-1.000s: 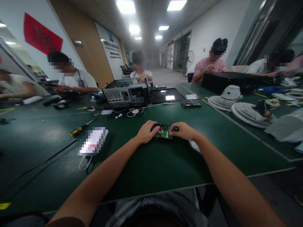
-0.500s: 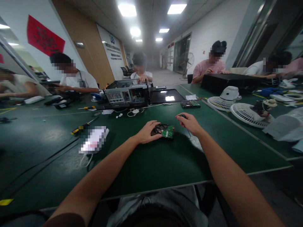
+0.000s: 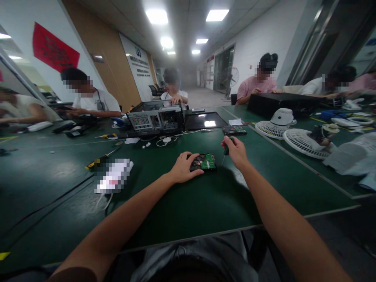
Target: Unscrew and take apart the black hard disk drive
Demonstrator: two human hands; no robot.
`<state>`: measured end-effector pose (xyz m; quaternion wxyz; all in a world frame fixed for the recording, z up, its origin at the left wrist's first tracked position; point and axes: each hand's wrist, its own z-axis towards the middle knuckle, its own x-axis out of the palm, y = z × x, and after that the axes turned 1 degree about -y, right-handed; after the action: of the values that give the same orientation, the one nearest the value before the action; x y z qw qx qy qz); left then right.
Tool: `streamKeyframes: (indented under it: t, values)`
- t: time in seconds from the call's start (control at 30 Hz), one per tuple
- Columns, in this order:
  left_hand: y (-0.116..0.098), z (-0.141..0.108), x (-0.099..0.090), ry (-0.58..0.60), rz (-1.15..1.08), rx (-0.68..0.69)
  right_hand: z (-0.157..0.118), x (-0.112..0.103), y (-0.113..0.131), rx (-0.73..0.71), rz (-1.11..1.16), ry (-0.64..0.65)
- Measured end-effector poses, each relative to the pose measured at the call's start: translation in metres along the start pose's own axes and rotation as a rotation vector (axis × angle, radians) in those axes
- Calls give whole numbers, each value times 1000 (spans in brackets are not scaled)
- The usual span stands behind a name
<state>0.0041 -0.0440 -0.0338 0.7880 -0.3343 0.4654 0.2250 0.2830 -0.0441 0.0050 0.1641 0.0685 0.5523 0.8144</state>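
Note:
A hard drive with a green circuit board facing up lies on the green table. My left hand grips its left end, thumb along the near edge and fingers on the far side. To the right of the drive, my right hand is closed around the dark handle of a screwdriver. The thin shaft points down and slightly left, its tip apart from the drive. A pale, flat clear item lies under my right wrist, partly hidden.
An open computer case, a dark panel and a second drive stand beyond. Fan parts are right; a phone and yellow-black screwdriver left. Several people sit around the tables.
My right hand has turned the screwdriver to a steeper angle, its shaft now swung left towards the drive. My left hand has shifted slightly on the drive.

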Motion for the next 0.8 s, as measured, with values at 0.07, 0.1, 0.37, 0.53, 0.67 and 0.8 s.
streamKeyframes:
  t: [0.07,0.1,0.37,0.53,0.67,0.8]
  values:
    - [-3,0,3,-8,8,-40,-1,1,1,23,43,18]
    - [-4,0,4,-3,6,-45,-2,2,1,31,73,27]
    - [9,-6,-12,126,-73,152,-1,7,-5,37,286,76]
    - [9,-6,-13,104,-43,190,-2,5,-1,22,337,155]
    - [5,-5,-14,119,-38,214,-7,5,9,-4,231,159]
    - [3,-5,-16,132,-42,206,-12,8,17,-59,187,186]
